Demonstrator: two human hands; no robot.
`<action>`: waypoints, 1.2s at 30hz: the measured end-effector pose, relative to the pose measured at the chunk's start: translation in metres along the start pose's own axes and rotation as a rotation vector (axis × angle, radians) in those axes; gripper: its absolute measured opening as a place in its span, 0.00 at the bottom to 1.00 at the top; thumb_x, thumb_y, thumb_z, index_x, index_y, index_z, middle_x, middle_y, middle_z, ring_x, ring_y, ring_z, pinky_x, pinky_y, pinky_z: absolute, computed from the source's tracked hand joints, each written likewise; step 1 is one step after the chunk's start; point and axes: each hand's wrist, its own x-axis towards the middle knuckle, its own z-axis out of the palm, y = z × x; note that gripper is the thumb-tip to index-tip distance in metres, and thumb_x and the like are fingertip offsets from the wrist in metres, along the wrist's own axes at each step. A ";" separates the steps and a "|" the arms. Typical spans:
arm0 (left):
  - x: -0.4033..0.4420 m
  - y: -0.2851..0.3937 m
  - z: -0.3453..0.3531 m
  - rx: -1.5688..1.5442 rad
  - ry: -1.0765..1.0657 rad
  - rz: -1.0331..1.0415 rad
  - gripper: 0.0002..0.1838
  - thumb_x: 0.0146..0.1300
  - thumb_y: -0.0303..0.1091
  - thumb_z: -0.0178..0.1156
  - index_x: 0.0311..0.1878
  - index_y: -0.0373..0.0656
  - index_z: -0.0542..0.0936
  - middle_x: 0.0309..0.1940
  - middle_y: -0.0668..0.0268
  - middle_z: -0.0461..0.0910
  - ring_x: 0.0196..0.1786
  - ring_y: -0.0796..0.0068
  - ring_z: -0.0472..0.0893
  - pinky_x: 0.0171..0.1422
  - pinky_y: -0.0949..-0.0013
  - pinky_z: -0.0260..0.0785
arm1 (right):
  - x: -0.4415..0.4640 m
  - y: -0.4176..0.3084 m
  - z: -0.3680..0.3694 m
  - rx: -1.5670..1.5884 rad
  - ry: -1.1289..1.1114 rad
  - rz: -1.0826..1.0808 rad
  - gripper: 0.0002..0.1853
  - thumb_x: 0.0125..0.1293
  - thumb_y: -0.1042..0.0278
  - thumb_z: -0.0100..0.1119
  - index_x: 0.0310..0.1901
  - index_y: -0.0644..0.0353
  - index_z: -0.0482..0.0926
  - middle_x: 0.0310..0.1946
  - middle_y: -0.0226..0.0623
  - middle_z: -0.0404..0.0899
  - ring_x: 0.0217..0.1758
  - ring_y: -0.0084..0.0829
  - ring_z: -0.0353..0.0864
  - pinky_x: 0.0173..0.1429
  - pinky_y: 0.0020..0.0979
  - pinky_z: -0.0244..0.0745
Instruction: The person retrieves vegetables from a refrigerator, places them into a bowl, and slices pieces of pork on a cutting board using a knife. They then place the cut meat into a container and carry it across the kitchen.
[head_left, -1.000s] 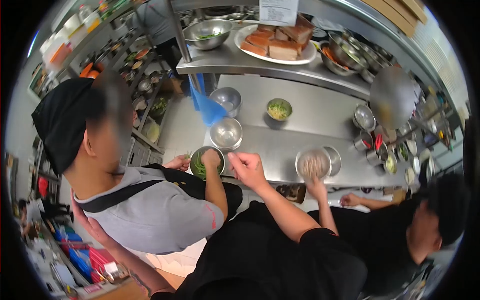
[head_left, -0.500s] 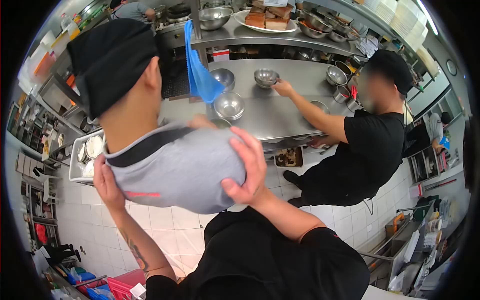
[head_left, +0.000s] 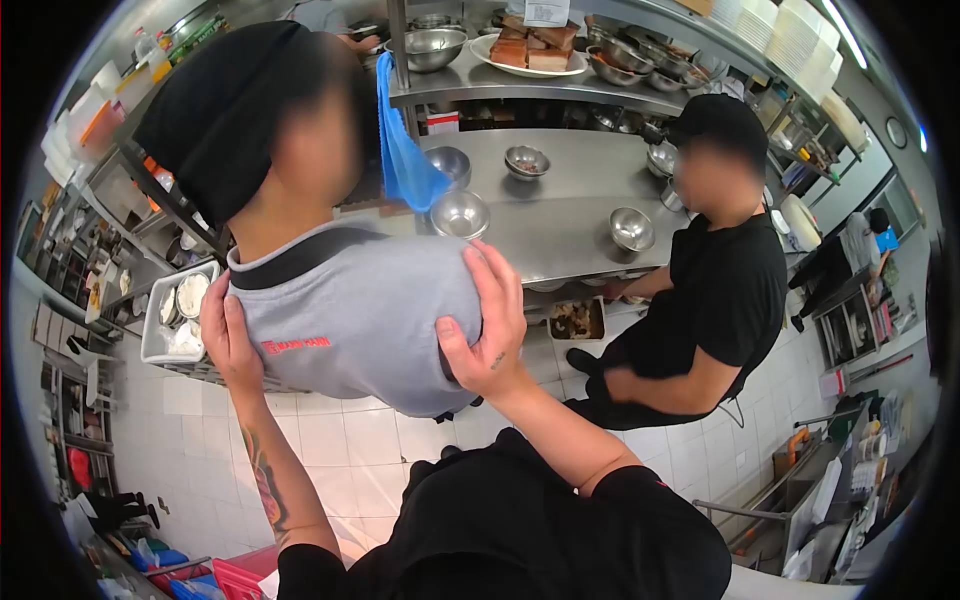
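Both my hands rest on the shoulders of a co-worker in a grey shirt (head_left: pixel 350 305), who stands in front of me facing away. My left hand (head_left: pixel 231 338) is closed round the left shoulder, thumb against the back. Across from it, my right hand (head_left: pixel 490 325) grips the right shoulder, its fingers curled over the top and its thumb on the shirt. The co-worker's own hands are hidden by the body. Beyond the right shoulder, a metal bowl (head_left: pixel 460 214) sits on the steel counter (head_left: pixel 555 235).
At the right stands another person in black (head_left: pixel 735 260). More metal bowls (head_left: pixel 632 230) are on the counter. A blue cloth-like sheet (head_left: pixel 408 160) hangs from a post. Low down are a tray of scraps (head_left: pixel 603 318) and a white crate (head_left: pixel 152 325).
The grey-shirted co-worker's head has turned rightward. The person in black has drawn an arm back from the bowl and lowered it. My hands stay on the shoulders.
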 end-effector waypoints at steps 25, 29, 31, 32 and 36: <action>0.051 -0.041 0.041 -0.063 0.009 0.195 0.20 0.79 0.39 0.53 0.60 0.34 0.84 0.50 0.48 0.88 0.55 0.51 0.85 0.63 0.58 0.74 | 0.034 -0.024 0.049 -0.452 0.157 -0.199 0.37 0.63 0.58 0.66 0.75 0.54 0.70 0.79 0.55 0.60 0.81 0.61 0.59 0.81 0.64 0.52; 0.055 -0.067 0.044 0.052 0.023 0.241 0.20 0.82 0.38 0.52 0.64 0.34 0.82 0.57 0.45 0.85 0.60 0.48 0.84 0.67 0.56 0.73 | 0.004 -0.061 0.020 -0.440 -0.065 -0.105 0.41 0.65 0.57 0.68 0.79 0.55 0.65 0.83 0.60 0.52 0.85 0.62 0.53 0.84 0.62 0.51; 0.061 -0.106 0.045 0.072 0.001 0.281 0.20 0.83 0.36 0.49 0.67 0.33 0.79 0.63 0.44 0.82 0.65 0.48 0.81 0.70 0.55 0.72 | -0.054 -0.083 -0.012 -0.297 -0.293 -0.013 0.41 0.68 0.54 0.68 0.79 0.58 0.65 0.81 0.62 0.56 0.85 0.60 0.56 0.84 0.60 0.53; 0.076 -0.165 0.048 0.239 0.013 0.469 0.20 0.84 0.33 0.47 0.68 0.32 0.78 0.66 0.45 0.80 0.67 0.47 0.79 0.73 0.55 0.71 | -0.088 -0.083 -0.025 -0.201 -0.399 0.036 0.40 0.69 0.53 0.67 0.78 0.60 0.66 0.80 0.61 0.60 0.84 0.58 0.59 0.84 0.57 0.56; 0.085 -0.192 0.031 0.271 0.059 0.704 0.21 0.85 0.33 0.45 0.70 0.31 0.77 0.67 0.47 0.79 0.69 0.49 0.79 0.75 0.55 0.72 | -0.174 -0.131 -0.177 0.278 -1.410 0.357 0.30 0.75 0.47 0.64 0.68 0.63 0.79 0.66 0.54 0.81 0.68 0.51 0.80 0.72 0.43 0.75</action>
